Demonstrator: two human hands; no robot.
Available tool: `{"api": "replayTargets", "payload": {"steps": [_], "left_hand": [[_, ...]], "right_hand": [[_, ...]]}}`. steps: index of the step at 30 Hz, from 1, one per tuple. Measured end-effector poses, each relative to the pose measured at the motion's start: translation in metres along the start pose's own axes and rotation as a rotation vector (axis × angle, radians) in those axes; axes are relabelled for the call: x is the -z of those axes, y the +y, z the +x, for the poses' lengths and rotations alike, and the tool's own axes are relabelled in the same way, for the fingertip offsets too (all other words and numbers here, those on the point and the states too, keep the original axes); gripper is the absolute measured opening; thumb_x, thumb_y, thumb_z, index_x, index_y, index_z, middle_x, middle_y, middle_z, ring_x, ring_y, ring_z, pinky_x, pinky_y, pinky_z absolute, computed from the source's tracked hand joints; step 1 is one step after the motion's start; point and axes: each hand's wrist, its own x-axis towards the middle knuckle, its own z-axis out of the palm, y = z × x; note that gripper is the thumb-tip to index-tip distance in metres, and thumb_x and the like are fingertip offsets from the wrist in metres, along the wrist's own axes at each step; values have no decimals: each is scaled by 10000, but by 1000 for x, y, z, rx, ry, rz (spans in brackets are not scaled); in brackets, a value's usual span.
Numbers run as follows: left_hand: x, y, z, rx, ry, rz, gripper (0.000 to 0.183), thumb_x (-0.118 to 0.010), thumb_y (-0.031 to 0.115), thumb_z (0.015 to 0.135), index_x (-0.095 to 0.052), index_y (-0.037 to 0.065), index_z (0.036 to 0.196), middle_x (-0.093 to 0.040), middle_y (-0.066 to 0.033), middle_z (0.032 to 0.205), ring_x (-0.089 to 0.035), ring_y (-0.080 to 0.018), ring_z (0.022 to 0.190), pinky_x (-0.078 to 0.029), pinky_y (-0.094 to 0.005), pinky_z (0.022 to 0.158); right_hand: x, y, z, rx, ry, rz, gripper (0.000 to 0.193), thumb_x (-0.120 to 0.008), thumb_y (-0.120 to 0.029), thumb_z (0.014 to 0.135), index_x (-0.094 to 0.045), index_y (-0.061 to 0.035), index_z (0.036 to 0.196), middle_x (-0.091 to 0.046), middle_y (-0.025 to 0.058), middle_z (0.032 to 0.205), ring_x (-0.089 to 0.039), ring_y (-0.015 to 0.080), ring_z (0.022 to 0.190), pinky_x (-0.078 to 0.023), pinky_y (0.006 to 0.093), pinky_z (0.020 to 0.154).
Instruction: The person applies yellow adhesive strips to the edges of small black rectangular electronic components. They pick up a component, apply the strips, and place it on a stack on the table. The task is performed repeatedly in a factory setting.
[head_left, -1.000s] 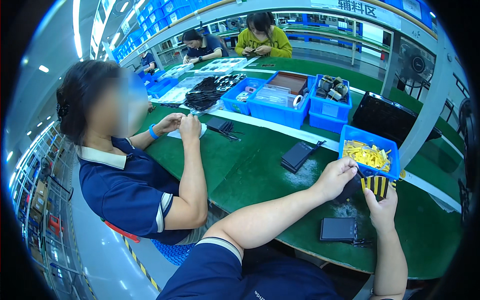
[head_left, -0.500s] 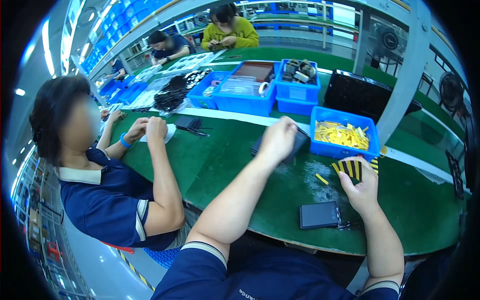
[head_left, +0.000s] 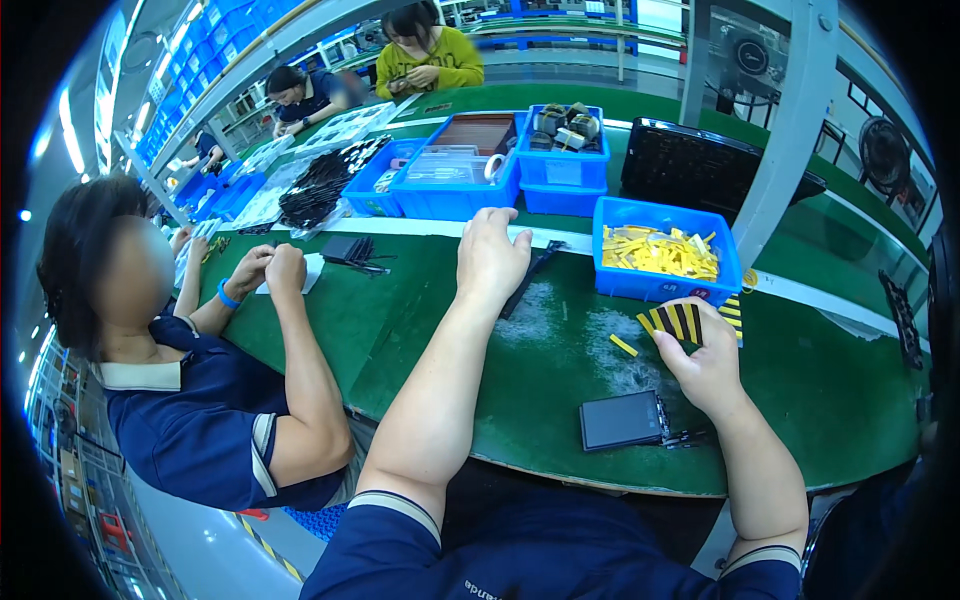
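Observation:
My left hand [head_left: 490, 258] reaches to the far side of the table with its thumb spread apart from its bent fingers. Beside and partly under it lies a dark flat piece [head_left: 533, 278], mostly hidden by the hand. Closed at the right, my right hand [head_left: 705, 362] holds a small fan of yellow-and-black strips [head_left: 678, 322] between thumb and fingers. One loose yellow strip [head_left: 624, 345] lies on the green table to their left. Nearer to me rests a dark grey rectangular block [head_left: 622, 420] with short black leads [head_left: 683, 438] at its right end.
A blue bin [head_left: 665, 290] of yellow pieces stands beyond my right hand. Other blue bins [head_left: 455, 205] and a black case [head_left: 690, 168] line the back. A metal post [head_left: 785, 150] rises at the right. A co-worker [head_left: 190, 400] sits close at my left, hands over the table.
My left hand has shifted, its thumb now apart from the fingers, and less of the dark flat piece shows beside it. The right hand keeps its strips. The whole view has moved slightly.

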Motion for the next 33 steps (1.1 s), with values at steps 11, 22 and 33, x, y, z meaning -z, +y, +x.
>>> {"api": "replayTargets", "payload": {"steps": [11,22,33], "left_hand": [[25,90,-31,-262,-623,-792,255,-639,87,769,-637,48,1021,-617,-76,859,-600,-156,755,-491,-267,673],[20,90,-35,-174,-664,-826,237,-627,55,814,-615,24,1049,-610,-37,860,-580,-105,751,-482,-244,702],[1,88,-39,295,-904,-1268,218,-646,67,852,-591,45,1062,-577,26,836,-533,-40,725,-441,-192,638]], "right_hand": [[5,4,2,-147,-136,105,218,-660,-127,753,-635,5,925,-631,125,879,-621,248,810,-481,344,733],[6,7,3,-104,-187,67,245,-660,-145,752,-611,18,930,-618,153,867,-620,277,798,-482,356,726],[4,16,0,-219,12,150,182,-692,-103,772,-671,20,906,-640,92,868,-612,181,771,-472,291,699]]}}
